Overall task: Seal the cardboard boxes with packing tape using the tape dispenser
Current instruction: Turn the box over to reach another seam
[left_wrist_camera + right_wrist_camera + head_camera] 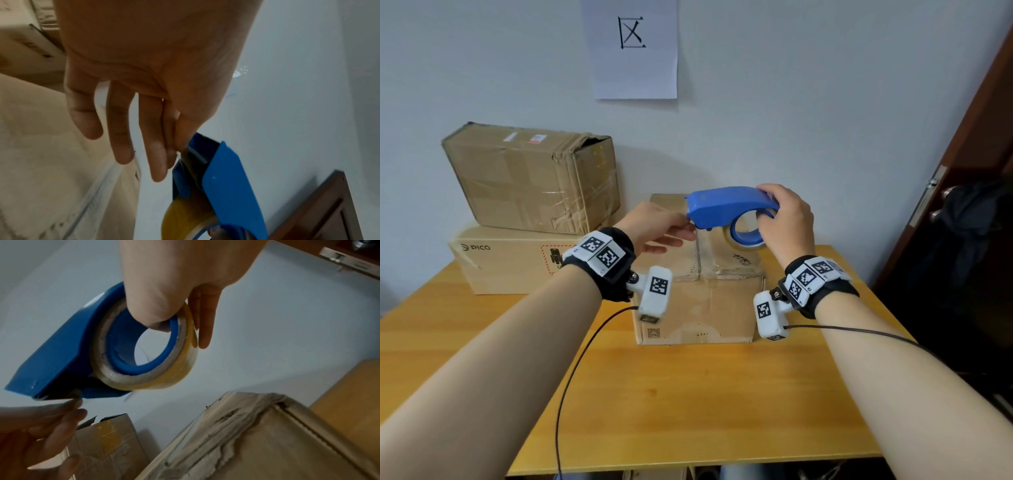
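gripping one tape dispenser (pixel 726 207), two hands (pixel 786 219) (three boxes (pixel 698 270) near).

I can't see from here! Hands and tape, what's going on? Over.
Right hand grips blue tape dispenser, thumb through the roll. Left hand pinches at its front end. Dispenser above the front box. Nothing in the way.
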{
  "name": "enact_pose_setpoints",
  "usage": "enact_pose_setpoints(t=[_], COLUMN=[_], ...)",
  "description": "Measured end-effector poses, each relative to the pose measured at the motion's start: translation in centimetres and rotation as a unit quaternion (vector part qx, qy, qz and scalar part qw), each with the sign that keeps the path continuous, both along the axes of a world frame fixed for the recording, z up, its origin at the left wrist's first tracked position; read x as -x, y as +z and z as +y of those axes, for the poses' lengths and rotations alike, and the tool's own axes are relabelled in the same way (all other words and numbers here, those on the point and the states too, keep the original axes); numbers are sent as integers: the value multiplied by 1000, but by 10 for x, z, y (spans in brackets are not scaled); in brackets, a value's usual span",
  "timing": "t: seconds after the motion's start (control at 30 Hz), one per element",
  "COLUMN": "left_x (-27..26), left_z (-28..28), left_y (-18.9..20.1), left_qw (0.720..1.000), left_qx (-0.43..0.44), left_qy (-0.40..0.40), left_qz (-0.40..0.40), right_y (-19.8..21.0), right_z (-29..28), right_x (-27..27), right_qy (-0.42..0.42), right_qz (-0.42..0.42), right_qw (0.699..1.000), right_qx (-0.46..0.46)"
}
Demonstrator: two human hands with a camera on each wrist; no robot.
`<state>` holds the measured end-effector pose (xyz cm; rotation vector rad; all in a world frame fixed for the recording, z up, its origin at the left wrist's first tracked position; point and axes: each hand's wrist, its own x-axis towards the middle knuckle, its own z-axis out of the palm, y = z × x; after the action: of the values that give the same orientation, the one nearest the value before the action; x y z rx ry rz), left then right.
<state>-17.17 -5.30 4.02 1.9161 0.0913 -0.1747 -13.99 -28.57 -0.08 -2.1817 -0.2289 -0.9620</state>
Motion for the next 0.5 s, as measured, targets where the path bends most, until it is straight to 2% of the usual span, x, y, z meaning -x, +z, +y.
enact_pose_setpoints(t=[0.1, 0.27, 0.5], left_x=[1, 3, 3], left_z=[5, 11, 13], left_y=[-2, -1, 4], left_qw=[1000, 997, 998], left_qx=[17, 70, 54], left_qy=[6, 18, -2], left_qz=[11, 16, 13], right_y=[4, 7, 8], right_z=[3, 0, -5], right_x=[2, 4, 7], right_qy=[4, -23, -28], right_qz=[-25, -12, -19], right_qw=[999, 997, 996], right_qx=[22, 68, 80])
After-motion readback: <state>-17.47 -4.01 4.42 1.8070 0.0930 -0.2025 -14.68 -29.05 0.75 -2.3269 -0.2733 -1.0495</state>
